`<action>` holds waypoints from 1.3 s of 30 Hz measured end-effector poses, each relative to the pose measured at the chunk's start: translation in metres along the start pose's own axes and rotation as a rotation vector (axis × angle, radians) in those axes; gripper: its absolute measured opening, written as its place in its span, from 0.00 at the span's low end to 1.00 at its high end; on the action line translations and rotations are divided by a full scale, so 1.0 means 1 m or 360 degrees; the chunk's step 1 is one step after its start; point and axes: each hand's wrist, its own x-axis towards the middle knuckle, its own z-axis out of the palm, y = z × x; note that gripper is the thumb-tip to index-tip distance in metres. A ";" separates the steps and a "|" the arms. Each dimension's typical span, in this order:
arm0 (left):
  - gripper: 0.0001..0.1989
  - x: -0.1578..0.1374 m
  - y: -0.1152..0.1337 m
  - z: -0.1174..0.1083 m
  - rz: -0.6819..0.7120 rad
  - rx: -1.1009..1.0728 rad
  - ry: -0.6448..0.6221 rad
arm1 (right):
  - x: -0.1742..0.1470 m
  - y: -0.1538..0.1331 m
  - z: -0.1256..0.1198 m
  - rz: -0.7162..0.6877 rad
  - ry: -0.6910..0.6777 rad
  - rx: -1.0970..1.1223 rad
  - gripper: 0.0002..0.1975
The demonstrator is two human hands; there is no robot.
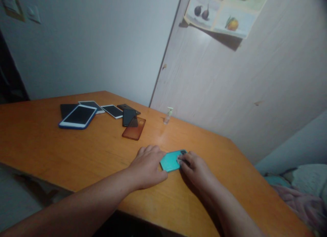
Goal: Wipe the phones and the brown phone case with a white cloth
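A teal phone (169, 161) lies back side up on the wooden table, its dark camera block at the far right corner. My left hand (149, 167) grips its left end, with the thumb at the near edge and the fingers at the far side. Pinched in the fingers of my right hand (196, 167) is a small white wipe (178, 159), pressed on the phone's back near the camera end. Most of the wipe is hidden by the fingers.
Left of centre lie a blue-edged tablet (78, 116), several phones and tablets, and a brown translucent phone case (135, 129). A small clear pump bottle (168, 116) stands near the table's back edge. Wall and wood panel rise behind; bedding (304, 189) is at right.
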 end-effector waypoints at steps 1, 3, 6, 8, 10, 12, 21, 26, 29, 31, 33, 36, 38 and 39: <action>0.18 0.000 0.000 -0.001 -0.0003 0.0000 -0.0012 | -0.001 -0.011 0.003 -0.0116 -0.0054 0.0087 0.07; 0.17 0.000 0.001 -0.002 -0.0004 0.0000 -0.0029 | -0.003 -0.029 0.008 -0.0300 -0.0165 0.0179 0.06; 0.17 0.000 0.001 -0.002 -0.0004 0.0013 -0.0027 | -0.001 -0.026 0.006 -0.0237 -0.0169 0.0128 0.06; 0.19 0.000 0.000 -0.001 -0.0004 0.0024 -0.0017 | 0.002 -0.004 -0.002 0.0026 -0.0075 0.0008 0.05; 0.20 0.000 -0.001 0.000 0.0002 0.0024 -0.0010 | 0.004 0.022 -0.011 0.0347 0.0006 -0.0118 0.06; 0.21 0.001 -0.001 0.000 0.0009 0.0019 -0.0008 | 0.005 0.039 -0.017 0.0515 0.0043 -0.0188 0.06; 0.20 0.000 -0.001 -0.001 0.0006 0.0020 -0.0011 | 0.003 0.022 -0.014 0.0349 -0.0149 0.0102 0.05; 0.20 0.000 -0.001 -0.001 0.0017 0.0011 -0.0006 | 0.005 0.043 -0.027 0.0717 -0.0029 -0.0258 0.06; 0.20 0.000 -0.002 -0.001 0.0023 0.0006 -0.0005 | 0.005 0.045 -0.033 0.0786 -0.0103 -0.0379 0.06; 0.20 0.000 -0.002 0.000 0.0023 0.0001 0.0001 | 0.005 0.042 -0.035 0.0791 -0.0152 -0.0434 0.07; 0.20 0.000 -0.002 0.000 0.0026 -0.0009 0.0011 | 0.004 0.040 -0.038 0.0798 -0.0175 -0.0456 0.07; 0.20 0.000 -0.002 0.000 0.0034 -0.0018 0.0016 | 0.003 0.036 -0.040 0.0781 -0.0212 -0.0409 0.08; 0.20 0.000 -0.001 -0.001 0.0033 -0.0016 0.0003 | 0.001 0.031 -0.037 0.0718 -0.0231 -0.0301 0.08; 0.20 0.000 -0.001 -0.001 0.0027 -0.0011 -0.0007 | 0.000 0.027 -0.035 0.0671 -0.0233 -0.0224 0.09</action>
